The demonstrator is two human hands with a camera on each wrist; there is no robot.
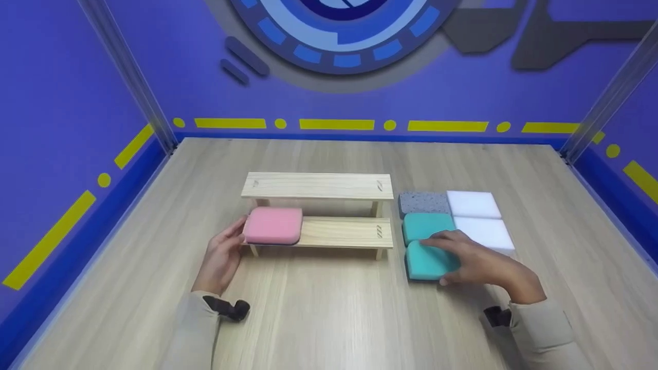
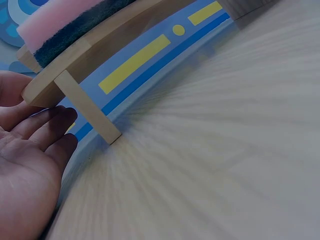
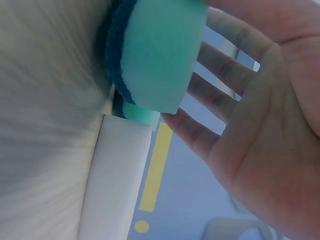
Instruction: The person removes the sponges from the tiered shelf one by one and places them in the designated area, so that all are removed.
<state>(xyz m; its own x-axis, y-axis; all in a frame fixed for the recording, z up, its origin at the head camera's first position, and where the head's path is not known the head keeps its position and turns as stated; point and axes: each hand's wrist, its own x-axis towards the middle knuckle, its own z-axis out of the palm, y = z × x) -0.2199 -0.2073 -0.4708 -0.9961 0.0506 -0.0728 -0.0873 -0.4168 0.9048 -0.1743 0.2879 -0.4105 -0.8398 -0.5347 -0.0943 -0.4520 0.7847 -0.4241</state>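
A pink sponge (image 1: 273,224) with a dark scouring layer underneath lies on the left end of the lower board of a two-step wooden shelf (image 1: 339,234). My left hand (image 1: 222,257) holds that board's left end, thumb at its edge and fingers below, as the left wrist view shows. On the right, my right hand (image 1: 475,259) grips the nearer teal sponge (image 1: 429,261), thumb at its near side and fingers across its top and far side. Its dark scouring side faces the table (image 3: 45,125). Directly behind it lies a second teal sponge (image 1: 426,226).
A grey sponge (image 1: 424,203) lies behind the teal ones. Two white sponges, one farther back (image 1: 473,204) and one nearer (image 1: 485,232), sit beside them on the right. The shelf's raised upper board (image 1: 317,185) stands behind the lower one. Blue panels (image 1: 339,108) enclose the table.
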